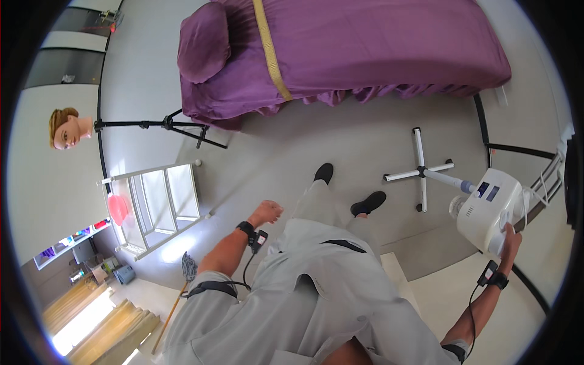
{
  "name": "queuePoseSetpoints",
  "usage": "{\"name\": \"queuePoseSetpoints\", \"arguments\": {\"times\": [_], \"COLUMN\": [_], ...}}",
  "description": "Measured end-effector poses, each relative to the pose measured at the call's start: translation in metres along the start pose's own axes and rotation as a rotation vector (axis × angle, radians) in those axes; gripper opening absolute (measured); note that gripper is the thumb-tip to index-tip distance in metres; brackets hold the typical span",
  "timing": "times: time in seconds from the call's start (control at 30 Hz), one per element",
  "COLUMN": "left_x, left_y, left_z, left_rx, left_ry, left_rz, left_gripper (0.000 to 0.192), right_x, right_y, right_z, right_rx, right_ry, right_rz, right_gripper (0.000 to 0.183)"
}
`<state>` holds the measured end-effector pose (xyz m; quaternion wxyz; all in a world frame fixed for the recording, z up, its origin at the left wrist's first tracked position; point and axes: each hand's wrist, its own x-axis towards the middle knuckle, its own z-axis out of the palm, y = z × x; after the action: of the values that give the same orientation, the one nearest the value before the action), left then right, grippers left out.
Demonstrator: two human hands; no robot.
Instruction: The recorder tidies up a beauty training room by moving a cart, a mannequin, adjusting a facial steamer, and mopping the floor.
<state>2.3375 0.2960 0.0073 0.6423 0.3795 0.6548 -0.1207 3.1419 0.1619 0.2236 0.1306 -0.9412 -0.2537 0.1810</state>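
My right hand (510, 244) is at the right, its fingers at a grip on the white housing of a facial steamer (484, 219). The steamer's head has a round clear nozzle and small dark displays. A pole (447, 179) joins the head to a white cross-shaped base (420, 171) on casters. My left hand (266, 212) hangs in front of my left side with its fingers curled in, and I see nothing in it. Both wrists wear black straps with small cabled devices.
A bed (365, 45) with purple covers and a gold band stands ahead. To the left are a mannequin head (67, 130) on a black tripod (150, 124) and a white tiered trolley (169, 194) bearing a pink bowl (117, 209). A mop (188, 267) leans behind my left arm.
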Motion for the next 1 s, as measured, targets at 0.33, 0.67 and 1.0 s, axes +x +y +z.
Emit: {"name": "queuePoseSetpoints", "arguments": {"times": [0.33,0.67,1.0], "left_x": [0.021,-0.032,-0.042], "left_y": [-0.062,-0.062,-0.11], "left_z": [-0.13,-0.204,-0.324], "left_rx": [-0.03,0.137,0.229], "left_ry": [0.063,-0.161,-0.221], "left_rz": [0.081,0.141,0.155], "left_gripper": [0.027,0.027,0.029], "right_x": [-0.078,-0.24,-0.404], "right_y": [-0.072,-0.26,-0.393], "right_z": [0.049,0.026,0.06], "right_rx": [-0.221,-0.107,-0.179], "right_ry": [0.092,0.29,0.41], "right_rz": [-0.012,0.23,0.182], "right_gripper": [0.045,0.063,0.059]}}
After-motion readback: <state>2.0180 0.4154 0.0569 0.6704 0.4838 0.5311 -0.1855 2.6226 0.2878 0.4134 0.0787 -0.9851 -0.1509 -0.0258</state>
